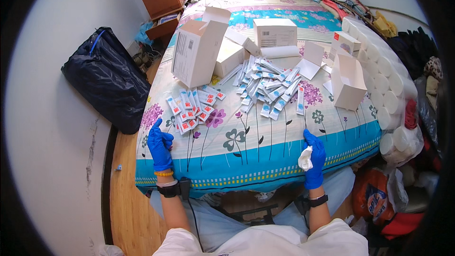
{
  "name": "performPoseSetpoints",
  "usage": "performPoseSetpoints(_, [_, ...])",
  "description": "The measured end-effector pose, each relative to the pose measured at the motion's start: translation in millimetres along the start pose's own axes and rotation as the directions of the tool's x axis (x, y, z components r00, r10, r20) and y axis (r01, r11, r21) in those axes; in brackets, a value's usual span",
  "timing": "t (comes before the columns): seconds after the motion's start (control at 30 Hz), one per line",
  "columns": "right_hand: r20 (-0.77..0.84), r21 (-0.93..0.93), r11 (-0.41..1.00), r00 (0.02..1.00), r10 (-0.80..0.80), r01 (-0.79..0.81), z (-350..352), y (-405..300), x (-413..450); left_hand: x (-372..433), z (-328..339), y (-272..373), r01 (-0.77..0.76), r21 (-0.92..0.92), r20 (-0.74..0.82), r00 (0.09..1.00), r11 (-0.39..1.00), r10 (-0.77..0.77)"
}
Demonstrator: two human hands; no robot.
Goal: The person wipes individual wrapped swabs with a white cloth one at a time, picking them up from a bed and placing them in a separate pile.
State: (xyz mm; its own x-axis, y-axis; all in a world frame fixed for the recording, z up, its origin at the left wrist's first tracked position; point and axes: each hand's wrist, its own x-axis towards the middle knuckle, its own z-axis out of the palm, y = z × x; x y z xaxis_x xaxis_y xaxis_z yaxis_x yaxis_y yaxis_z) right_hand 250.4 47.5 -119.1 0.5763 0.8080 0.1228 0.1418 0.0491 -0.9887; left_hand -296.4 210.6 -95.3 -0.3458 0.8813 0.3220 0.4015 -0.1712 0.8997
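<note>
On the near left part of the floral bedspread [213, 156] rests my left hand [160, 145] in a blue glove, fingers slightly curled, with nothing seen in it. My right hand [314, 158], also gloved in blue, holds a crumpled white tissue or cloth [305, 158]. Beyond the left hand lies a small pile of white packets with red marks [192, 108]. A larger heap of slim blue-and-white packets [266, 85] spreads over the middle, and a single packet [300, 99] lies just beyond my right hand.
An open white carton [197, 55] leans at the left, near closed white boxes [275, 33]. Another open box [348, 81] stands at the right beside plastic-wrapped white rolls [384, 67]. A dark bag [110, 81] leans by the wall. Clothes lie along the far right side.
</note>
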Motion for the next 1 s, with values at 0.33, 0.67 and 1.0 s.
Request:
performPoseSetpoints(0.33, [0.003, -0.001, 1.0, 1.0, 0.001, -0.001, 3.9, 3.0, 2.1, -0.2, 0.2, -1.3, -0.01, -0.002, -0.011, 1.0, 1.0, 0.01])
performPoseSetpoints(0.67, [-0.003, -0.018, 0.999, 1.0, -0.028, 0.028, -0.5, -2.1, 10.3, -0.3, 8.3, -1.9, -0.031, 0.009, -0.03, 0.999, 0.999, 0.031])
performPoseSetpoints(1.0, [0.036, -0.128, 0.983, 0.991, -0.127, 0.131, -1.7, -11.6, 79.7, -13.6, 15.0, -7.4, -0.03, 0.006, -0.076, 0.997, 1.0, 0.03])
